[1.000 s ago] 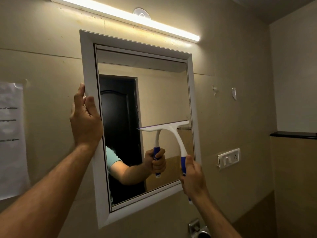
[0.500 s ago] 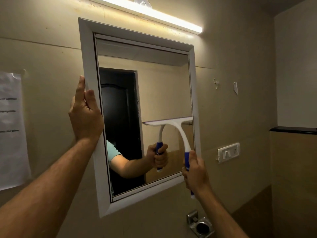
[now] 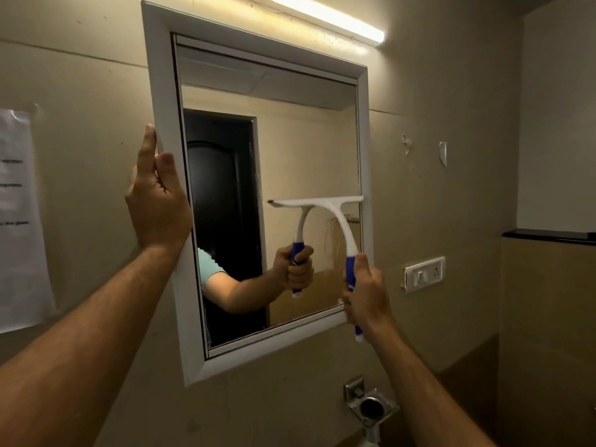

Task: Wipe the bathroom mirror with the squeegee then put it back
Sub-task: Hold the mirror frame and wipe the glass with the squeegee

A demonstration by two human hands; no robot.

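A white-framed mirror (image 3: 163, 75) hangs on the beige tiled wall. My left hand (image 3: 156, 198) grips its left frame edge, fingers wrapped over the rim. My right hand (image 3: 366, 295) is closed around the blue handle of a white squeegee (image 3: 338, 217). Its blade lies level against the glass in the lower right part, reaching the right frame edge. The glass reflects the squeegee, my arm and a dark door.
A lit tube light (image 3: 325, 17) runs above the mirror. A switch plate (image 3: 424, 274) sits right of it, a metal holder (image 3: 371, 404) below, a paper sheet (image 3: 19, 221) at far left, and a dark ledge (image 3: 548, 237) at right.
The squeegee and my right hand have risen a little along the glass on the right side. My left hand stays on the frame. The view has tilted down slightly.
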